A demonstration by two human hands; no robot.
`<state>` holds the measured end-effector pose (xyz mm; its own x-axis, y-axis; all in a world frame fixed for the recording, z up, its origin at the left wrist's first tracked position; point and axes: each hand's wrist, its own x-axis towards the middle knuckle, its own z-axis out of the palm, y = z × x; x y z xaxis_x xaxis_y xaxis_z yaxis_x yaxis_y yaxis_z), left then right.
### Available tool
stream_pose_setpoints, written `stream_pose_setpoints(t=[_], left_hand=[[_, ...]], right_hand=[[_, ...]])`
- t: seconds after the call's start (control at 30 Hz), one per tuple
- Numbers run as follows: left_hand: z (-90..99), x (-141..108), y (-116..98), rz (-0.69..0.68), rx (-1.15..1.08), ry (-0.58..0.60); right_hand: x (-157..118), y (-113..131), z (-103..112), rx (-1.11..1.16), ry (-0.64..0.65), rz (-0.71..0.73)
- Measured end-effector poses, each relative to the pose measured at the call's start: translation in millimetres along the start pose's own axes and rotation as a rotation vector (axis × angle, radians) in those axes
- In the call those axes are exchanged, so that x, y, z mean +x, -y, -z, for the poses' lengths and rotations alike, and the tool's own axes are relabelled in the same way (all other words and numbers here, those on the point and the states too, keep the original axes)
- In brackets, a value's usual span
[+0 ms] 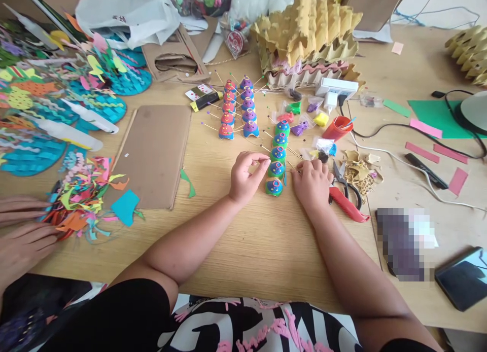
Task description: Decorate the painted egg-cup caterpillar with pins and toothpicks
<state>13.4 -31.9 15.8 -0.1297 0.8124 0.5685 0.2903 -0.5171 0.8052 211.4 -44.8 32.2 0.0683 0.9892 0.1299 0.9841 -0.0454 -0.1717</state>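
Green-and-blue cardboard-cup row [279, 153]: stands between hands; bears thin wooden sticks [295, 152], seemingly lacks some at near end
Left hand [246, 174]: near-pinches at left edge; cannot tell hold
Right hand [312, 183]: half-curls alongside; cannot tell hold
Red cardboard-cup row [228, 117]: looks finished

The wood-grain table [228, 245] supports a green-and-blue row of domed pieces [278, 153] at center; a red row [228, 116] and a purple row [248, 104] stand beyond. Flat cardboard [154, 156] lies left, scissors [343, 183] lie right, and stacked egg trays [319, 25] occupy the rear.
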Motion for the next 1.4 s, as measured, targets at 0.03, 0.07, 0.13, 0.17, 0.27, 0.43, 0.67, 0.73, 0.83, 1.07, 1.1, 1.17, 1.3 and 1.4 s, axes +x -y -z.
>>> stream_pose_setpoints(t=[0.03, 0.07, 0.13, 0.17, 0.27, 0.43, 0.67, 0.73, 0.83, 1.07, 1.1, 1.17, 1.3, 1.4], left_hand=[[-0.1, 0, 0, -0.001, -0.001, 0.000], [-0.1, 0, 0, 0.000, 0.002, 0.001], [-0.2, 0, 0, 0.004, 0.016, 0.004], [-0.2, 0, 0, 0.004, 0.022, 0.005], [-0.1, 1, -1, -0.006, 0.019, 0.002], [-0.6, 1, -1, -0.012, -0.009, -0.009], [-1.8, 0, 0, -0.013, -0.026, 0.013], [-2.1, 0, -1, -0.019, -0.030, 0.024], [-2.3, 0, -2, -0.040, -0.038, 0.038], [-1.0, 2, -9, -0.065, -0.059, 0.099], [-0.6, 2, -10, -0.076, -0.072, 0.117], [0.2, 3, -11, -0.102, -0.092, 0.150], [1.6, 3, -11, -0.137, -0.085, 0.196], [2.3, 3, -11, -0.146, -0.057, 0.238]], right_hand=[[1, 0, 0, 0.002, 0.006, 0.002], [1, -1, 0, 0.002, 0.013, 0.000], [1, -2, 0, -0.005, 0.022, -0.003], [1, -2, 0, -0.012, 0.025, -0.004], [1, -1, 2, -0.035, 0.037, -0.014], [3, -1, 4, 0.045, -0.056, -0.087], [9, -10, 2, 0.399, -0.290, -0.066], [8, -12, 0, 0.483, -0.376, -0.013], [3, -11, -1, 0.549, -0.476, 0.067], [-12, -2, 1, 0.387, -0.450, 0.234], [-13, -1, 3, 0.365, -0.426, 0.265], [-16, 1, 5, 0.339, -0.387, 0.327], [-18, 1, 4, 0.304, -0.310, 0.403], [-19, 1, 2, 0.313, -0.276, 0.448]])
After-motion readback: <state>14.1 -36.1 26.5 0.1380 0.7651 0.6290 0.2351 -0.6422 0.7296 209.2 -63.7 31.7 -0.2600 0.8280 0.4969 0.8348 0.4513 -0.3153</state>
